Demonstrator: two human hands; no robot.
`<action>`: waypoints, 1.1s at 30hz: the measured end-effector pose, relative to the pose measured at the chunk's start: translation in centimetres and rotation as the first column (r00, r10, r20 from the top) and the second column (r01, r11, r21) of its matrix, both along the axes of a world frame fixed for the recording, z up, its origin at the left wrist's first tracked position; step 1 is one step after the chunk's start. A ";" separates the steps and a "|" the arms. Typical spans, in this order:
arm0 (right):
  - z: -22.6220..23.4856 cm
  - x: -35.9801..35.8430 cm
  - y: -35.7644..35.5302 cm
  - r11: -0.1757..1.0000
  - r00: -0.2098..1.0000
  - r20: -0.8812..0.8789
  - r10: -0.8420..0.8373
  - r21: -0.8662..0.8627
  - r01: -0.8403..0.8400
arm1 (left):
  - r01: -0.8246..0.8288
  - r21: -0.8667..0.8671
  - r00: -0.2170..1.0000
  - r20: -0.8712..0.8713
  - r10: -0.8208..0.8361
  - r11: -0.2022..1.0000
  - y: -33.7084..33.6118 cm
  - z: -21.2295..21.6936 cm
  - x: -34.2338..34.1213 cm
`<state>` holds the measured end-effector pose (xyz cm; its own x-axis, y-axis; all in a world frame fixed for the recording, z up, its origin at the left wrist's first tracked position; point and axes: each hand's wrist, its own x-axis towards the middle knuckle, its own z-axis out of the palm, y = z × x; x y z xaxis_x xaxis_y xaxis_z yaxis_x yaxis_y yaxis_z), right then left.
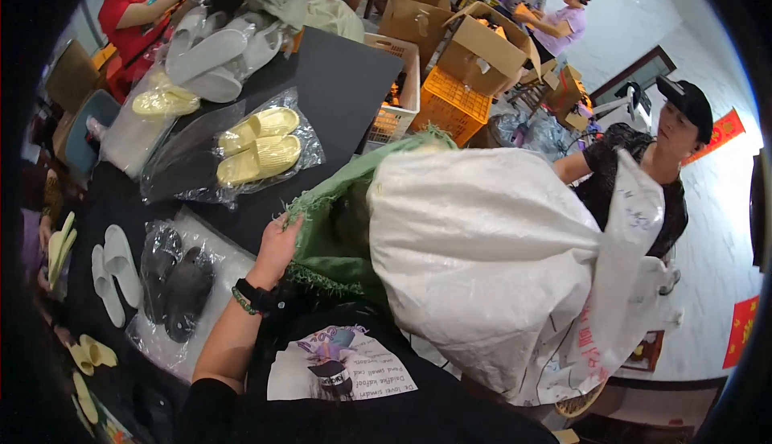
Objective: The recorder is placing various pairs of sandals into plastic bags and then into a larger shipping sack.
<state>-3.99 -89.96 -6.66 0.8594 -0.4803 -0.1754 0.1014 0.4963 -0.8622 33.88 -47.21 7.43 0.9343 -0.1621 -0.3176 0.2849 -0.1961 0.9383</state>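
My left hand (278, 246) is closed on the frayed rim of a green woven sack (312, 235), whose mouth gapes toward me and looks dark inside. Pressed against it is a large, bulging white woven sack (474, 235), gathered and twisted toward its right end. My right hand does not show; the white sack covers that side. Nearest my left forearm lies a pair of dark slippers (185, 291) in a clear plastic bag. Beyond my left hand, yellow slippers (259, 150) rest in another clear bag on the black tabletop (342, 74).
Loose white slippers (117, 271) and grey slippers (211, 62) lie at the left. An orange crate (452, 106) and cardboard boxes (414, 22) stand beyond the table. A person in a black cap (643, 154) stands at the right behind the white sack; other people work farther off.
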 end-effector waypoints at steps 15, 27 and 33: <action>-3.0 3.8 2.5 0.964 0.965 0.004 0.263 0.034 -0.263 | 0.156 -0.070 0.988 0.018 -0.155 0.985 -0.9 -2.9 -1.4; -3.4 11.1 5.4 0.883 0.883 0.050 0.467 0.016 -0.469 | 0.217 -0.114 0.976 -0.009 -0.219 0.969 -0.3 -3.6 -2.7; -3.3 7.3 5.9 0.926 0.926 0.032 0.376 -0.007 -0.376 | 0.162 -0.049 0.986 -0.019 -0.163 0.986 -0.8 -2.5 -2.1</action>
<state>3.28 -84.02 -9.92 0.9821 -0.1206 -0.1447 -0.0652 0.5030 -0.8618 31.74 -47.96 4.97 0.8868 -0.3267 -0.3268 0.2740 -0.1975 0.9412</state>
